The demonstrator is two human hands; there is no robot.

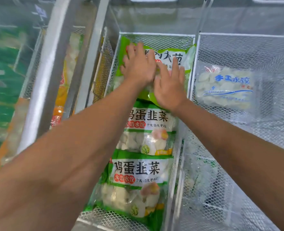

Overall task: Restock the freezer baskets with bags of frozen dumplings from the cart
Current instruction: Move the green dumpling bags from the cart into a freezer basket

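Both hands are lying flat, fingers straight, on a green-and-white plastic bag of frozen dumplings (171, 59) at the far end of a white wire-mesh freezer basket (156, 35). The left hand (140, 67) is pressing its left part, the right hand (169, 87) its near right edge; neither grip is curling round anything. Nearer the camera, two more green dumpling bags (148, 130) are lying in a row in the same basket. A clear dumpling bag with blue lettering (226, 87) is sitting in the neighbouring mesh basket (248, 36) to the right.
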